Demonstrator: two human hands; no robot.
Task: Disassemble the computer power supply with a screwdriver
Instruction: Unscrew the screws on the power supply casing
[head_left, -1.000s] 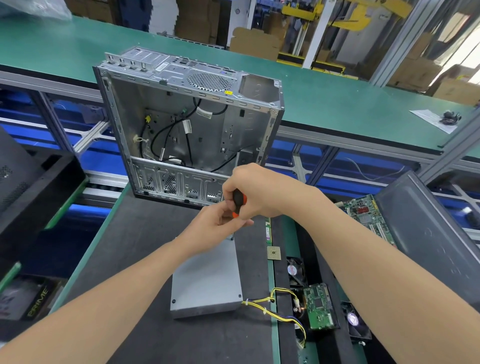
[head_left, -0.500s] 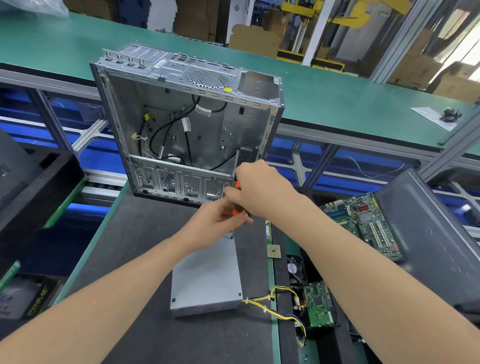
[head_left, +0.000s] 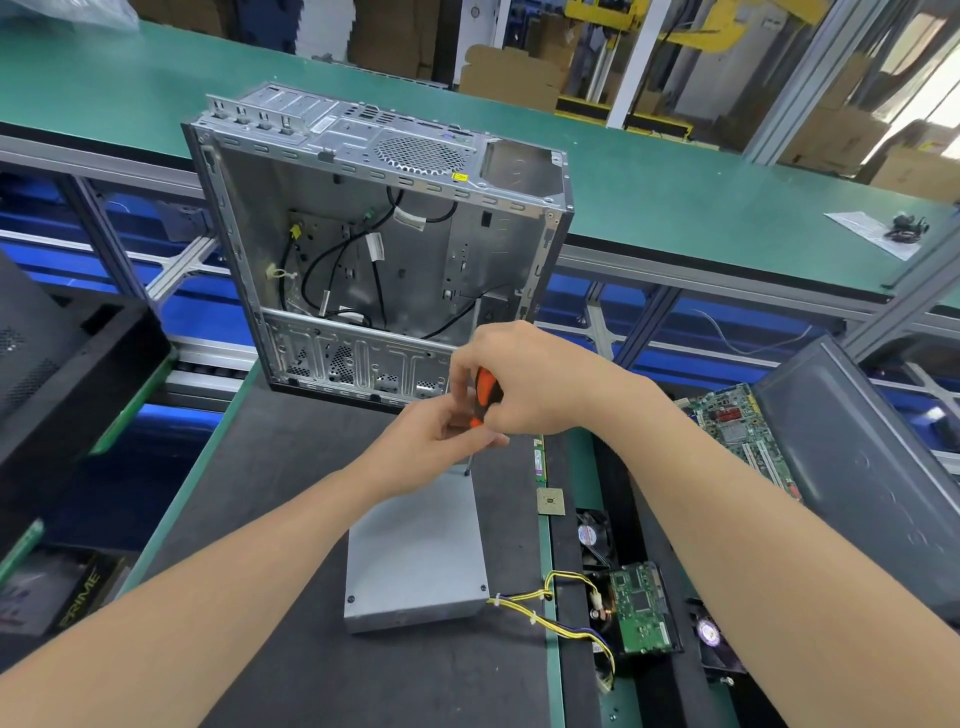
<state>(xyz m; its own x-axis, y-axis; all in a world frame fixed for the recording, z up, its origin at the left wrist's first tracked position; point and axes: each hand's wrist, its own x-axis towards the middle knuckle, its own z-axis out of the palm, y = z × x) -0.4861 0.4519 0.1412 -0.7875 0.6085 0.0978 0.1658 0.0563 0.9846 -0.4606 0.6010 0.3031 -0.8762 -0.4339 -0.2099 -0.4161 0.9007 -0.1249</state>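
Observation:
A grey metal power supply (head_left: 415, 561) lies flat on the dark mat, with yellow and black wires (head_left: 545, 608) running out of its near right corner. My right hand (head_left: 524, 379) is shut on the orange and black handle of a screwdriver (head_left: 484, 395) held upright. Its thin shaft comes down to the supply's far right corner, tip at the lid. My left hand (head_left: 436, 447) sits just below, fingers closed around the lower handle and shaft. The hands hide the supply's far edge.
An empty computer case (head_left: 374, 249) stands upright behind the hands. Right of the mat lie a RAM stick (head_left: 540, 457), a CPU chip (head_left: 550, 501), small fans, a hard drive board (head_left: 641, 608), a motherboard (head_left: 737, 426) and a dark side panel (head_left: 857, 467). A black bin (head_left: 62, 364) is left.
My right hand has loosened on the handle, showing more of the orange grip. The view has shifted slightly; the screwdriver stays at the same corner.

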